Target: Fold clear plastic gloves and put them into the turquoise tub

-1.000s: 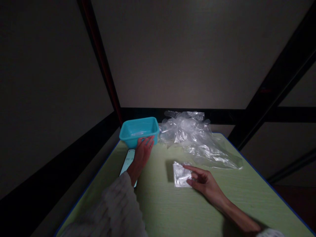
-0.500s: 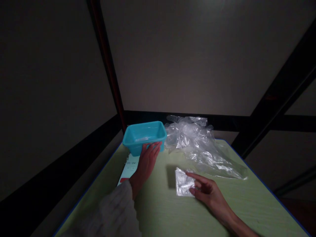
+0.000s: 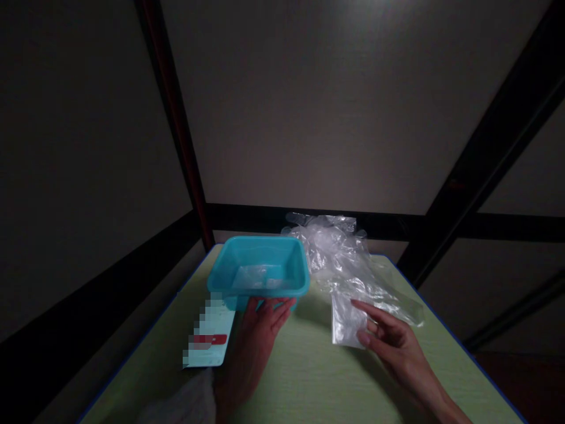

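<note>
A turquoise plastic basin [image 3: 258,292] stands at the left of the table, with pieces of folded clear plastic [image 3: 251,275] on its floor. My left hand [image 3: 267,321] lies against the basin's front wall, just under the rim, fingers stretched out. Between thumb and fingers, my right hand [image 3: 388,338] pinches a folded square of clear plastic film [image 3: 346,321] by its right side, above the table. Behind it lies a crumpled heap of thin clear plastic gloves [image 3: 333,247], some with rounded finger ends showing.
A phone with a lit screen [image 3: 212,333] lies left of my left hand, its picture partly blurred out. The green table [image 3: 304,377] has a blue edge. Close behind it stands a pale wall [image 3: 318,118] with dark beams.
The basin is nearer and its inside shows more, with my left hand still at its front. My right hand has shifted slightly right with the folded film. More of the phone shows.
</note>
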`<state>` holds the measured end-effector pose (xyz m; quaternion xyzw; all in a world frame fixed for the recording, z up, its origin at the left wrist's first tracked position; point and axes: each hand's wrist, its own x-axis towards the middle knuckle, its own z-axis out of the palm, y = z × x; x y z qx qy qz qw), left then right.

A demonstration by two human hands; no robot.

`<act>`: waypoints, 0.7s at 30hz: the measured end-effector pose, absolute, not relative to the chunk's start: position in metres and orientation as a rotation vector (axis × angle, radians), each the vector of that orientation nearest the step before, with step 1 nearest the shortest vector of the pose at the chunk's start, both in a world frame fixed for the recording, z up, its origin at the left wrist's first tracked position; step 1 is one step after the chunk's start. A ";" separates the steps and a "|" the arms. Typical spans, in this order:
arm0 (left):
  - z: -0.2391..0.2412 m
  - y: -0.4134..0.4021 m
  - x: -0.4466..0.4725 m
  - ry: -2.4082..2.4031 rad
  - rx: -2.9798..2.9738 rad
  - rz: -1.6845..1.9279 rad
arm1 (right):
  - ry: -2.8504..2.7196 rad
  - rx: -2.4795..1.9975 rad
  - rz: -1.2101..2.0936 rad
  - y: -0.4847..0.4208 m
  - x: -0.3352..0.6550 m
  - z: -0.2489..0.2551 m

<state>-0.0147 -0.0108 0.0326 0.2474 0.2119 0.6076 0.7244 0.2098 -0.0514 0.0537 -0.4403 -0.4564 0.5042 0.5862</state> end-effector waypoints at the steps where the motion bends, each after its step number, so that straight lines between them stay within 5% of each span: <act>1: 0.032 -0.014 -0.012 0.479 0.541 1.324 | -1.055 -1.016 1.171 -0.051 0.213 0.058; 21: 0.019 -0.083 -0.005 0.413 0.844 0.835 | -1.053 -1.026 0.965 -0.047 0.228 0.093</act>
